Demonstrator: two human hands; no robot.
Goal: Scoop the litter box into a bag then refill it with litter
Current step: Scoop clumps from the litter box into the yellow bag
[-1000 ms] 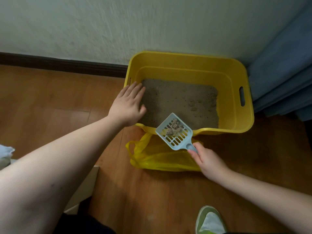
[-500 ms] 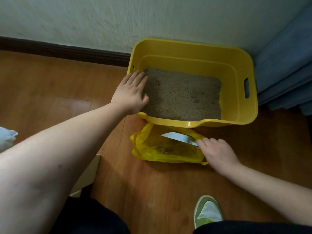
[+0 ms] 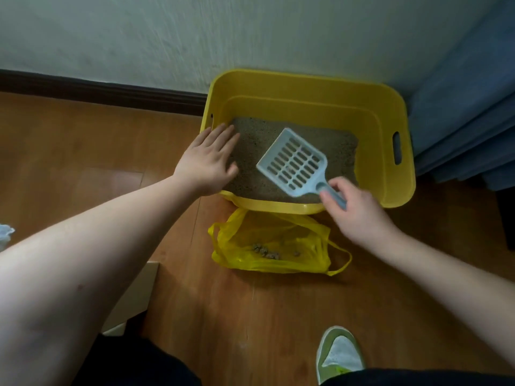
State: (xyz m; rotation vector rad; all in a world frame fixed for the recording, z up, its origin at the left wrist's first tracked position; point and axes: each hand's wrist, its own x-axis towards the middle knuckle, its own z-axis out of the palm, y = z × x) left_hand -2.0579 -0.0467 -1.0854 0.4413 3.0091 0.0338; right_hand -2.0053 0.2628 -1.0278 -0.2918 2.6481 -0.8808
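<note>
While left hand (image 3: 207,162) lies flat on grainy litter (image 3: 259,140), right hand (image 3: 359,213) around slotted plastic scoop (image 3: 294,162).

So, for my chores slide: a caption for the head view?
Right hand holds emptied scoop over litter box; clumps in yellow bag.

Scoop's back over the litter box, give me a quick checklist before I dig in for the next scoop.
1. Scoop emptied: ok, only a speck or two on its slots.
2. Grip on the scoop: ok, right hand pinches the handle.
3. Litter box steadied: ok, left hand rests flat on its near left rim.
4. Bag ready: ok, it lies open on the floor just in front of the box, clumps inside.
5. Clumps left in the litter: cannot tell, the surface is too grainy and partly hidden by the scoop.
</note>
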